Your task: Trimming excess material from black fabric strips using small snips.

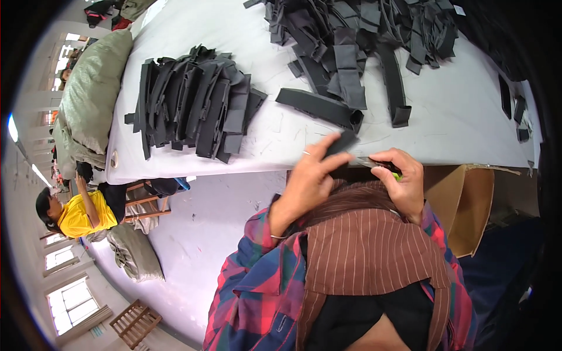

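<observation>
At the table's near edge, my left hand [311, 178] is closed on a dark grey fabric strip [342, 146], which is a little blurred. My right hand [405, 178] grips a pair of thread snips [367, 162], their metal blades pointing left toward the strip and a bit of green showing under the fingers. Just beyond my hands lies a folded fabric strip [316, 107] with a looped end. Another long strip [392, 88] hangs down from the loose heap of dark strips [351, 47] at the far side. To the left sits a neater row of stacked strips [193, 105].
The white table [257, 146] is strewn with thread bits. An open cardboard box [468, 205] stands below its edge on the right. Stuffed sacks [93, 88] lean at the left side. A person in a yellow top [88, 213] sits farther off left, near a wooden stool [146, 202].
</observation>
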The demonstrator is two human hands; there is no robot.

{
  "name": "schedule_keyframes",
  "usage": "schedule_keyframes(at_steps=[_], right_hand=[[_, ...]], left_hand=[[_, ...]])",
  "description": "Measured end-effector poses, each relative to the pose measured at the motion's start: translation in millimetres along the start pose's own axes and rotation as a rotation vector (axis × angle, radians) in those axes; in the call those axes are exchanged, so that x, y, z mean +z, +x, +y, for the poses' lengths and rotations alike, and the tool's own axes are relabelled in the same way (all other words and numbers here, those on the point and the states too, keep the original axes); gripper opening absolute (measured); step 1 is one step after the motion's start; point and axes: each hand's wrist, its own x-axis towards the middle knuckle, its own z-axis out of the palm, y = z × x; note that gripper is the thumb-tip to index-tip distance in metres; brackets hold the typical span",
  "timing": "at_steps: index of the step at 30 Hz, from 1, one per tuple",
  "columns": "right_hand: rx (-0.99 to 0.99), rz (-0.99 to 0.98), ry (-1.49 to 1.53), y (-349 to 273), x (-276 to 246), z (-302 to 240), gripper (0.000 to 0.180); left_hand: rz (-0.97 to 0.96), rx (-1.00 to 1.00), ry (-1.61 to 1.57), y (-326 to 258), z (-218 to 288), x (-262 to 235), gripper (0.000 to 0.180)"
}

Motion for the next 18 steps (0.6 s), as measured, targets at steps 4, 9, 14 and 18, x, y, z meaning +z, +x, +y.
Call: schedule_keyframes(at_steps=[4,9,14,18], right_hand=[[0.152,0.018,0.187,-4.5,5.8,3.7,0.016],[0.235,-0.042,0.229,-3.3,5.1,-2.1,0.018],[0.116,-0.038,0.216,-4.5,10.2,0.7,0.017],[0.229,-0.029,0.21,-7.9,7.2,5.7,0.017]], left_hand=[[0.385,0.072,0.327,26.3,-14.8,-76.7,0.053],[0.569,0.12,0.83,50.2,-89.5,-177.4,0.043],[0.223,-0.233,0.92,28.2,-174.6,-220.1,0.043],[0.401,-0.258,-0.102,44.3,-143.7,-225.9,0.038]])
